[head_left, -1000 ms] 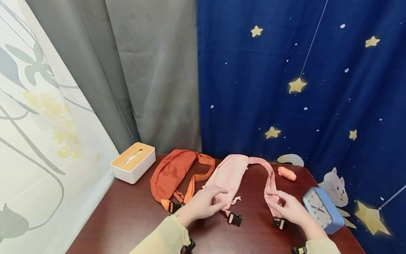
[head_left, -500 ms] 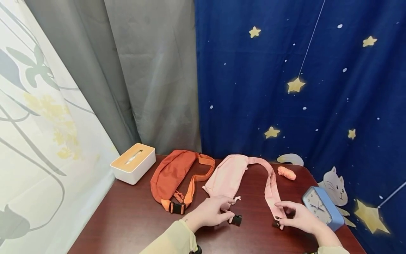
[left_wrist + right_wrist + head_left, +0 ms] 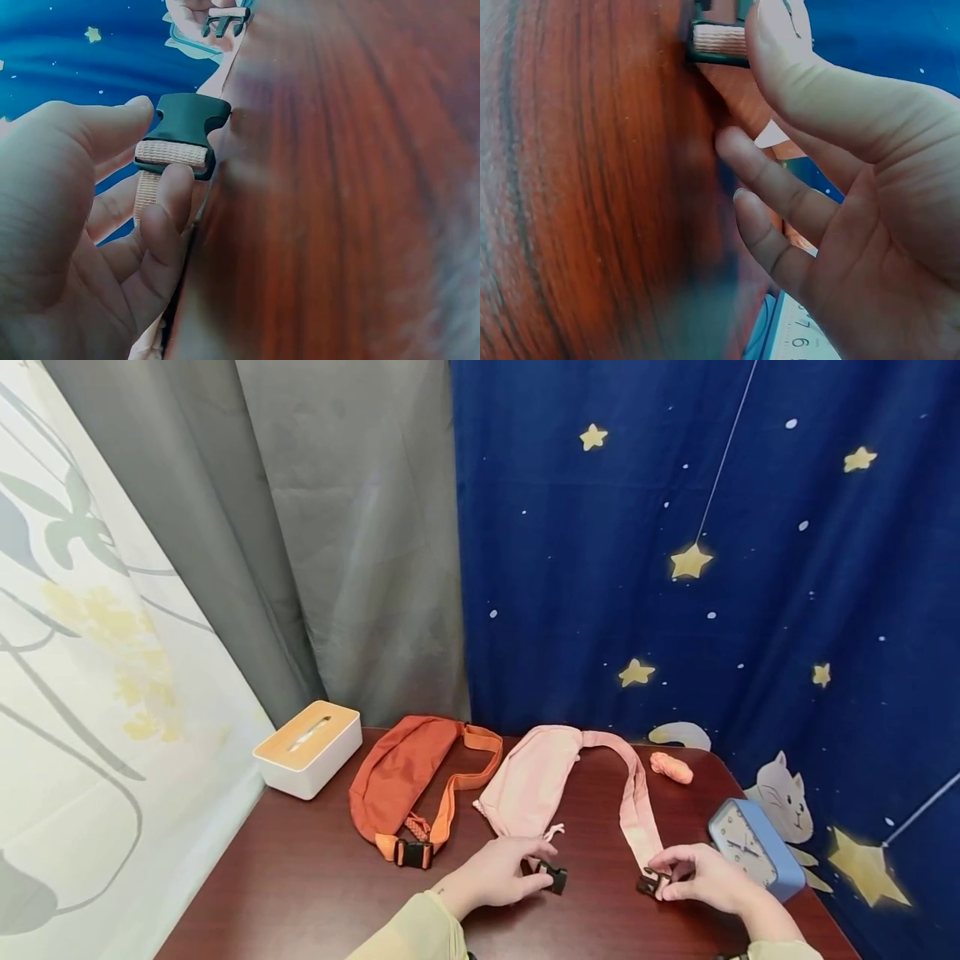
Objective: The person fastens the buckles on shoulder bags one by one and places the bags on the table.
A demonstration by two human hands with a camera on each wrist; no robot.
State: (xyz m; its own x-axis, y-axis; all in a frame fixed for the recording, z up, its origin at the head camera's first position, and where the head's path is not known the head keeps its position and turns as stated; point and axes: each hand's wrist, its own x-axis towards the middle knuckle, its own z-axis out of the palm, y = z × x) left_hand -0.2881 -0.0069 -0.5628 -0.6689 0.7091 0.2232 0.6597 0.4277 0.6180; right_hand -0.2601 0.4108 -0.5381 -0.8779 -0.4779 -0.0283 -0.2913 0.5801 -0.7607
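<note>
A pink waist bag lies on the dark red-brown table, its strap curving to the right. My left hand holds the black socket half of its buckle by the edge near the pink webbing; the thumb lies along one side and fingers are partly hidden behind. At the strap's far end, my right hand pinches the black pronged buckle half between thumb and forefinger; its other fingers are loosely bent. The two halves are apart, facing each other a short way above or on the table.
Left of the pink bag lies an orange-red waist bag with its black buckle fastened. A white tissue box with a wood-coloured lid stands far left. A blue clock is beside my right hand, and an orange bundle lies behind.
Both hands have moved to the pink bag's buckle halves and taken hold of them, the left going right and the right coming down to the strap's end. The head view has shifted slightly.
</note>
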